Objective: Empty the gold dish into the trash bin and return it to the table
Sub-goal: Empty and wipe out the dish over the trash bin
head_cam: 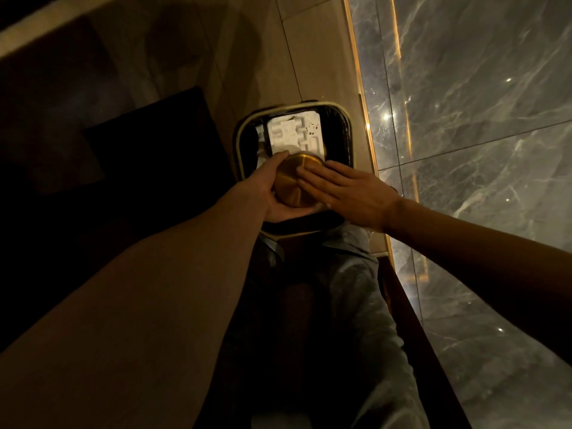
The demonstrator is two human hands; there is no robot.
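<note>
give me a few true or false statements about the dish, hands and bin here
1. The gold dish is held upside down over the bin. True.
2. The left hand grips the dish. True.
3. The right hand hangs away from the dish. False: its flat fingers rest on the dish's upturned bottom.
4. The bin is empty. False: white trash lies inside.
5. The bin stands on a table. False: it stands on the floor beside a marble wall.
</note>
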